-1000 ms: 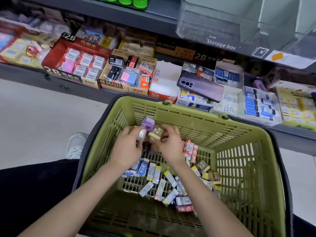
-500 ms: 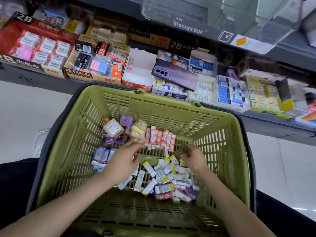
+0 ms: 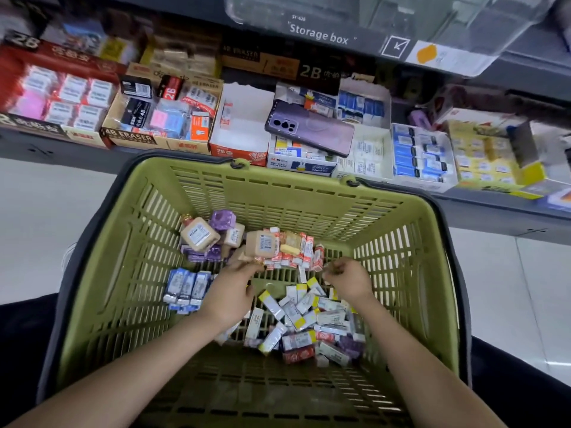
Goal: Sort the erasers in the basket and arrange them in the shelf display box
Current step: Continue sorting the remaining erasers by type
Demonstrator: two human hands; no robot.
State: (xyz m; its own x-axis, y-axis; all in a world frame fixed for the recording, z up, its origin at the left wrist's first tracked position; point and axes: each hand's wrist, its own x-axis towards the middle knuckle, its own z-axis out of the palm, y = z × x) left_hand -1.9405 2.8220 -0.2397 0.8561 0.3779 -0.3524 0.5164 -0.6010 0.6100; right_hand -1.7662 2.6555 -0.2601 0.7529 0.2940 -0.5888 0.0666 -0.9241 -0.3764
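Note:
A green basket (image 3: 287, 177) holds sorted groups of erasers: beige and purple blocks (image 3: 222, 220) at the back left, a row of red-and-white ones (image 3: 301, 248) at the back, blue ones (image 3: 185, 287) on the left, and a loose white-and-yellow heap (image 3: 306, 307) in the middle. My left hand (image 3: 231, 291) pinches the lower end of a beige wrapped eraser (image 3: 262, 244) beside the red-and-white row. My right hand (image 3: 347, 279) hovers with curled fingers just right of that row; whether it holds anything is hidden.
Display boxes of erasers line the shelf behind the basket, among them a 4B ERASER box (image 3: 129, 139) and an empty white box (image 3: 241, 118). A purple phone (image 3: 309, 128) lies across two boxes. A clear storage box (image 3: 340, 13) overhangs from the shelf above.
Both hands left the beige and purple pile. My left hand returned to the back and took up a beige eraser. My right hand rose from the loose heap toward the red-and-white row.

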